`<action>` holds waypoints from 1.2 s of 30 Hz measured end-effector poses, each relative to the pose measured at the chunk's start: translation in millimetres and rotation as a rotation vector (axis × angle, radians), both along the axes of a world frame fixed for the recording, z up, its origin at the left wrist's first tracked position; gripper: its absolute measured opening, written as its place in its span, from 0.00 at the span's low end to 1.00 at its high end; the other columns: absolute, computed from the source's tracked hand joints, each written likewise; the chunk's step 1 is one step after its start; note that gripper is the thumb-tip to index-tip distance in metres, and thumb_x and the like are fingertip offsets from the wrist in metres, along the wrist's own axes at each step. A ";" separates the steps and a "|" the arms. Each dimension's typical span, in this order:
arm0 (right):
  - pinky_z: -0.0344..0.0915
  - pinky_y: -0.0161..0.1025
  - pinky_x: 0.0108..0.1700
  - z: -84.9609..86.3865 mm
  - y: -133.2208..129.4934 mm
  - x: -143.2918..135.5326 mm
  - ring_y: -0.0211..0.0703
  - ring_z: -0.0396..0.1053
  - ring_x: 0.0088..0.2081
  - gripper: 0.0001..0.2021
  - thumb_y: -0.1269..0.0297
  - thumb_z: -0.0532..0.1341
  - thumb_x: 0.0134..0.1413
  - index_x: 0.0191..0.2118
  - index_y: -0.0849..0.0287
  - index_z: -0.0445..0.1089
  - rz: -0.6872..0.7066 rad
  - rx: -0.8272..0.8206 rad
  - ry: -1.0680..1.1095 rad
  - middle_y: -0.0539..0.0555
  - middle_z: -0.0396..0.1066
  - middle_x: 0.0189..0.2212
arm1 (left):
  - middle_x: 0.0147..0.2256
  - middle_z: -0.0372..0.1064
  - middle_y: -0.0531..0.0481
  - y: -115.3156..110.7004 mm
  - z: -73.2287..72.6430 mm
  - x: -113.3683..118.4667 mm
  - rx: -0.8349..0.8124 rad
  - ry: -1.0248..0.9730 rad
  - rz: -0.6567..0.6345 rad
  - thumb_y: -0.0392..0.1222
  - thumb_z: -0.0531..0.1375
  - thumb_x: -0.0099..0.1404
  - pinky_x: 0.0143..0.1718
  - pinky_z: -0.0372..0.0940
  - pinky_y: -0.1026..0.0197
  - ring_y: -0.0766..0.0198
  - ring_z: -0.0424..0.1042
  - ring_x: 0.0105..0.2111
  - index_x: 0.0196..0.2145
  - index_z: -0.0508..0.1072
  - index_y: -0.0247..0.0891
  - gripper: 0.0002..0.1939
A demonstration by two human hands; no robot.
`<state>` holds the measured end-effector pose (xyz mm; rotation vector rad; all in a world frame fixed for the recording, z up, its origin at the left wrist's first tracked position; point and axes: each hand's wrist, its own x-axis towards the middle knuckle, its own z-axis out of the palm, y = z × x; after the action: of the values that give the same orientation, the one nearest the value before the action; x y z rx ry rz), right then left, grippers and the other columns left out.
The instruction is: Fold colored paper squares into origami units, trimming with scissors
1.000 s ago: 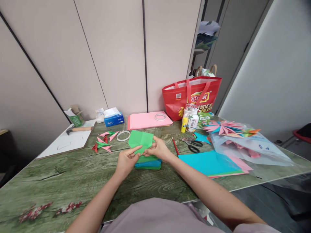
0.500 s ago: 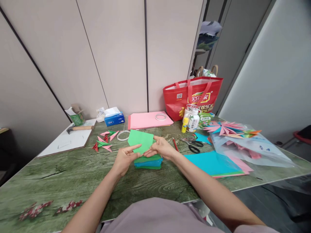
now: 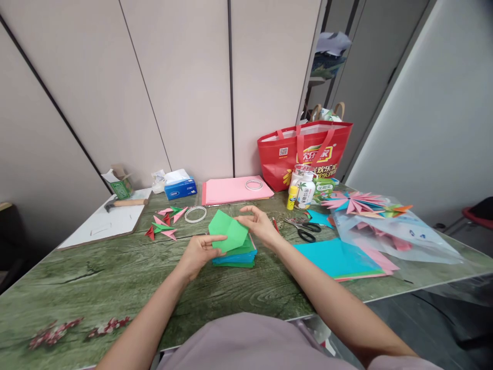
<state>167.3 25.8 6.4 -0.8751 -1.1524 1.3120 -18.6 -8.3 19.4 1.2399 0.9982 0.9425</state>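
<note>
A folded piece of green paper (image 3: 230, 231) with cut-off corners and a crease is held up, tilted, over a stack of folded blue and green paper (image 3: 234, 258). My left hand (image 3: 201, 253) grips its lower left edge, thumb and fingers closed on it. At the upper right edge, my right hand (image 3: 257, 225) has its thumb and fingertips on the paper; the index finger is raised a little. The stack lies on the table just below the paper, partly covered by it.
Left: folded paper pieces (image 3: 165, 225), tape roll (image 3: 195, 214), hammer (image 3: 129, 202) on a white board. Behind: tissue box (image 3: 180, 188), pink sheets (image 3: 227, 191). Right: scissors (image 3: 306, 232), glue stick (image 3: 292, 198), blue sheets (image 3: 335, 258), paper flower (image 3: 354, 202), red bag (image 3: 279, 159).
The green paper has turned clockwise and come slightly lower and to the right. My right hand has shifted from its right side to the upper right edge, its fingers lifting somewhat.
</note>
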 end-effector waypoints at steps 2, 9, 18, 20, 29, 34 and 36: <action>0.62 0.31 0.28 -2.0 0.1 1.6 0.35 0.68 0.27 0.13 0.70 0.62 0.36 0.33 0.59 0.63 0.025 0.064 -0.017 0.49 0.71 0.26 | 0.16 0.67 0.57 0.5 -1.0 0.2 0.015 0.001 0.000 0.32 0.66 0.38 0.27 0.65 0.62 0.66 0.69 0.20 0.33 0.76 0.33 0.19; 0.53 0.28 0.21 -0.1 -5.0 0.1 0.27 0.54 0.18 0.13 0.75 0.57 0.33 0.31 0.63 0.72 0.102 0.076 -0.182 0.44 0.63 0.17 | 0.40 0.71 0.41 10.8 -4.8 -4.3 0.263 -0.080 0.314 0.38 0.66 0.41 0.36 0.66 0.58 0.54 0.70 0.40 0.42 0.71 0.34 0.27; 0.63 0.33 0.25 -4.5 -10.3 -12.4 0.30 0.59 0.19 0.14 0.66 0.65 0.32 0.32 0.62 0.71 0.008 -0.005 -0.035 0.45 0.61 0.15 | 0.52 0.59 0.43 6.9 -5.9 1.0 0.343 -0.227 0.207 0.40 0.61 0.52 0.41 0.64 0.59 0.57 0.64 0.46 0.56 0.55 0.44 0.34; 0.65 0.34 0.27 -5.4 -12.5 -15.6 0.31 0.60 0.19 0.14 0.66 0.65 0.32 0.32 0.62 0.71 0.040 -0.012 -0.038 0.44 0.59 0.15 | 0.43 0.68 0.45 6.3 -9.4 1.3 0.302 -0.155 0.165 0.40 0.61 0.52 0.35 0.64 0.63 0.63 0.69 0.36 0.52 0.62 0.40 0.29; 0.68 0.37 0.32 -6.1 -15.5 -17.4 0.34 0.64 0.29 0.13 0.68 0.60 0.37 0.34 0.60 0.72 0.228 0.162 -0.168 0.50 0.66 0.29 | 0.24 0.67 0.52 6.4 -3.8 0.9 0.158 -0.256 0.258 0.37 0.64 0.44 0.24 0.58 0.69 0.72 0.62 0.22 0.40 0.73 0.34 0.21; 0.64 0.32 0.29 -5.0 -13.5 -12.1 0.35 0.63 0.27 0.15 0.67 0.65 0.33 0.34 0.60 0.73 0.127 0.323 -0.448 0.51 0.69 0.30 | 0.27 0.68 0.50 6.6 -5.1 0.3 0.160 -0.246 0.201 0.37 0.64 0.45 0.25 0.58 0.68 0.71 0.62 0.23 0.40 0.73 0.34 0.21; 0.61 0.31 0.25 -5.1 -14.1 -11.6 0.33 0.63 0.23 0.16 0.63 0.66 0.32 0.34 0.60 0.73 0.146 0.315 -0.476 0.51 0.69 0.29 | 0.26 0.67 0.50 6.9 -6.0 0.0 0.162 -0.238 0.197 0.37 0.64 0.45 0.25 0.58 0.68 0.70 0.63 0.23 0.40 0.73 0.33 0.21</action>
<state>155.8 11.6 1.3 -0.9036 -1.7704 1.0186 -18.6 -1.5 13.4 1.1430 0.8786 1.3142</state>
